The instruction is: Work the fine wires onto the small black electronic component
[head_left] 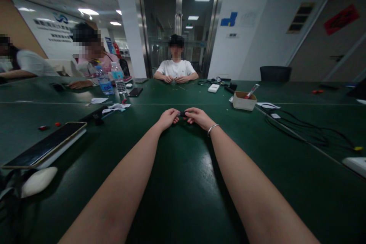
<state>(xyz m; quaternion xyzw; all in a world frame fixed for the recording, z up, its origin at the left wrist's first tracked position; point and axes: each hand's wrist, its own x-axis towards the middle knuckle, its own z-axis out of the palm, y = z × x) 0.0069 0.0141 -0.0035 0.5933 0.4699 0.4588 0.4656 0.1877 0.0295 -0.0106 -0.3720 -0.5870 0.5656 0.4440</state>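
Both arms stretch forward over the dark green table (183,183). Between my hands is a small black object (183,114) with a lighter, greyish end on its left; its kind cannot be made out. My right hand (199,117) pinches the black part between thumb and fingers, and a silver bangle (213,129) circles that wrist. My left hand (168,119) is closed at the greyish end, thumb and forefinger together. The fingers cover part of the object, which is held just above the tabletop.
On the left lie a phone on a white box (48,146), a computer mouse (39,181), paper scraps (116,108) and two water bottles (117,78). Right of my hands stand a small open box (244,101) and black cables (303,126). A person (175,65) sits opposite; others sit left.
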